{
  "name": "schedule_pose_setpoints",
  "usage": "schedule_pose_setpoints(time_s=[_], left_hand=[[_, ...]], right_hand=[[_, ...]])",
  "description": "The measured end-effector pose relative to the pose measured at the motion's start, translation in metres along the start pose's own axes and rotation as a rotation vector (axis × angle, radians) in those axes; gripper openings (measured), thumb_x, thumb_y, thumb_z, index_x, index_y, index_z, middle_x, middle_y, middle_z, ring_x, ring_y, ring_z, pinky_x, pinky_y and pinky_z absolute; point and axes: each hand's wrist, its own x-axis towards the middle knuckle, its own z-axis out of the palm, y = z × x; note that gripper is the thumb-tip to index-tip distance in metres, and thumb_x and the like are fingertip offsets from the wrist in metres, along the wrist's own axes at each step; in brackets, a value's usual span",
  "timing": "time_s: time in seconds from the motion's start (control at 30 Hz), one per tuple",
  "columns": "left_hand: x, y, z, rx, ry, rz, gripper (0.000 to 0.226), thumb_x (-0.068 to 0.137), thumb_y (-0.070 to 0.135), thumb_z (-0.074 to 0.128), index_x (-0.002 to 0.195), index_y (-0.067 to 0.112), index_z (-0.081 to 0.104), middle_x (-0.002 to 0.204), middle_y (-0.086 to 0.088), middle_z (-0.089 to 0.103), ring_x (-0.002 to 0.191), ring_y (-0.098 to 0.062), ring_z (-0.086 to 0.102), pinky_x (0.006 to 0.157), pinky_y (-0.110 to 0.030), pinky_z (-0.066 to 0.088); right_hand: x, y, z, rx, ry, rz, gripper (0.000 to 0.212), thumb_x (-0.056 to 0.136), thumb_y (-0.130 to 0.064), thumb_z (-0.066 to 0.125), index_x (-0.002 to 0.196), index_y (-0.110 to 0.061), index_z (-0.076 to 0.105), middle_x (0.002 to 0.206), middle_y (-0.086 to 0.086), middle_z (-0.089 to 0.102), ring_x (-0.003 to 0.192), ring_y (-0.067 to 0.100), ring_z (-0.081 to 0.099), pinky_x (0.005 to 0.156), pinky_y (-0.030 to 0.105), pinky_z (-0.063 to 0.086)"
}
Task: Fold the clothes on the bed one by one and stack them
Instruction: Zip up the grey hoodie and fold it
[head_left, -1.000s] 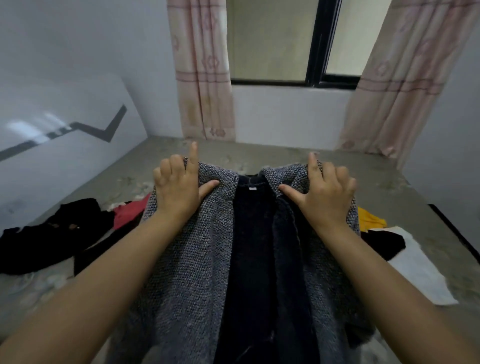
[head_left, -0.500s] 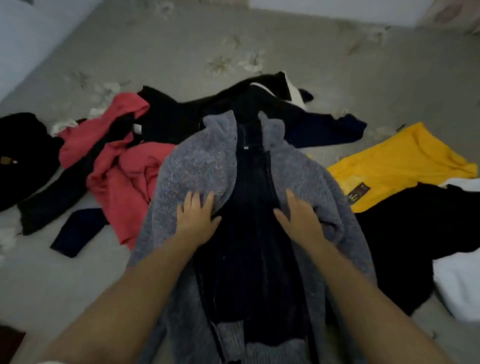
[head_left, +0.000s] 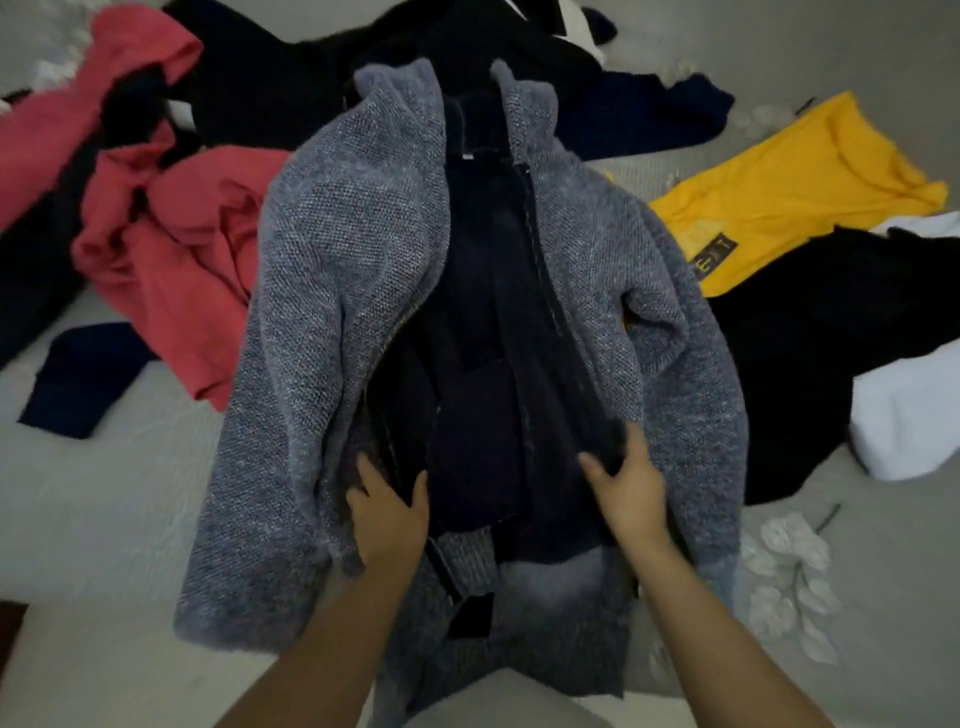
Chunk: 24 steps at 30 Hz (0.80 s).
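Note:
A grey knit jacket (head_left: 332, 291) with a dark lining (head_left: 483, 322) lies open, collar away from me, on the bed. My left hand (head_left: 387, 514) holds the left front edge low down: some fingers are tucked under the grey knit and the thumb lies on the lining. On the other side, my right hand (head_left: 631, 491) grips the right front edge at the same height, dark fabric between thumb and fingers.
Loose clothes surround the jacket: a red garment (head_left: 171, 249) at left, black and navy pieces (head_left: 270, 88) behind, a yellow shirt (head_left: 789, 171), a black garment (head_left: 810, 332) and a white one (head_left: 914, 410) at right. The pale bedsheet (head_left: 104, 499) shows at front left.
My view tipped down from the window to the bed. Both hands slid from the collar down the jacket's front edges to near the hem and took hold there.

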Motion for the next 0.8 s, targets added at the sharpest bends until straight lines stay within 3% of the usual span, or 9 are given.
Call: schedule_pose_setpoints(time_s=[0.1, 0.17, 0.3, 0.37, 0.43, 0.5, 0.6, 0.73, 0.8], left_hand=[[-0.008, 0.008, 0.002, -0.167, -0.070, 0.094, 0.081, 0.091, 0.025, 0.054, 0.146, 0.011, -0.003, 0.142, -0.023, 0.035, 0.122, -0.035, 0.044, 0.095, -0.039, 0.040], [-0.008, 0.020, -0.007, -0.244, -0.101, 0.183, 0.073, 0.092, 0.008, 0.051, 0.146, 0.009, 0.003, 0.139, -0.021, 0.040, 0.119, -0.033, 0.046, 0.096, -0.035, 0.038], [-0.005, 0.039, -0.074, 0.087, 0.130, 0.598, 0.059, 0.085, -0.004, 0.049, 0.140, 0.005, 0.031, 0.123, -0.024, 0.049, 0.108, -0.039, 0.051, 0.085, -0.044, 0.041], [-0.008, 0.052, -0.115, 0.416, 0.165, 0.720, 0.053, 0.085, -0.002, 0.047, 0.137, 0.005, 0.037, 0.119, -0.024, 0.048, 0.101, -0.040, 0.053, 0.077, -0.044, 0.041], [-0.012, 0.057, -0.127, 0.728, 0.024, 0.792, 0.050, 0.086, 0.005, 0.047, 0.134, 0.009, 0.036, 0.121, -0.017, 0.047, 0.107, -0.035, 0.052, 0.082, -0.040, 0.042], [-0.019, 0.043, -0.107, 0.634, -0.341, 0.775, 0.056, 0.081, 0.019, 0.053, 0.132, 0.007, 0.034, 0.126, -0.015, 0.049, 0.114, -0.031, 0.050, 0.091, -0.035, 0.042], [-0.032, -0.004, -0.068, 0.287, -0.803, 0.471, 0.064, 0.094, 0.021, 0.046, 0.146, 0.008, 0.010, 0.146, -0.011, 0.032, 0.132, -0.023, 0.035, 0.105, -0.025, 0.029], [-0.046, -0.072, -0.043, 0.098, -0.530, 0.520, 0.045, 0.095, 0.003, 0.040, 0.138, 0.009, 0.035, 0.131, -0.011, 0.050, 0.119, -0.023, 0.049, 0.095, -0.018, 0.034], [-0.054, -0.093, -0.038, 0.060, -0.311, 0.523, 0.041, 0.092, 0.001, 0.045, 0.132, 0.007, 0.045, 0.112, -0.014, 0.060, 0.102, -0.026, 0.056, 0.088, -0.026, 0.042]], right_hand=[[-0.001, -0.021, -0.052, -0.031, 0.249, -0.065, 0.068, 0.085, -0.015, 0.062, 0.143, -0.015, 0.026, 0.100, 0.025, 0.063, 0.097, 0.040, 0.059, 0.079, 0.039, 0.044], [-0.007, -0.043, -0.085, -0.115, 0.407, -0.155, 0.066, 0.085, -0.012, 0.060, 0.143, -0.017, 0.028, 0.108, 0.025, 0.063, 0.099, 0.040, 0.058, 0.080, 0.041, 0.044], [-0.041, -0.093, -0.101, -0.348, 0.491, -0.373, 0.059, 0.085, -0.004, 0.052, 0.140, -0.016, 0.034, 0.124, 0.018, 0.053, 0.107, 0.038, 0.053, 0.080, 0.042, 0.042], [-0.066, -0.108, -0.070, -0.553, 0.314, -0.455, 0.059, 0.085, -0.005, 0.049, 0.140, -0.015, 0.031, 0.126, 0.016, 0.047, 0.107, 0.037, 0.052, 0.083, 0.042, 0.043], [-0.084, -0.098, -0.019, -0.559, -0.012, -0.369, 0.067, 0.088, -0.013, 0.051, 0.144, -0.012, 0.016, 0.135, 0.015, 0.037, 0.116, 0.035, 0.047, 0.091, 0.040, 0.041], [-0.096, -0.067, 0.029, -0.374, -0.308, -0.208, 0.069, 0.090, -0.017, 0.052, 0.145, -0.008, 0.011, 0.142, 0.017, 0.029, 0.127, 0.033, 0.037, 0.103, 0.035, 0.033], [-0.115, -0.017, 0.063, -0.299, -0.451, -0.120, 0.061, 0.092, -0.005, 0.043, 0.145, -0.006, 0.013, 0.150, 0.016, 0.018, 0.137, 0.025, 0.024, 0.110, 0.025, 0.018], [-0.133, 0.025, 0.067, -0.265, -0.332, 0.008, 0.051, 0.094, -0.009, 0.038, 0.143, -0.008, 0.026, 0.139, 0.019, 0.041, 0.123, 0.032, 0.044, 0.095, 0.033, 0.038], [-0.137, 0.037, 0.060, -0.259, -0.209, 0.042, 0.039, 0.095, -0.016, 0.042, 0.133, -0.007, 0.043, 0.122, 0.021, 0.057, 0.110, 0.033, 0.054, 0.084, 0.034, 0.043]])
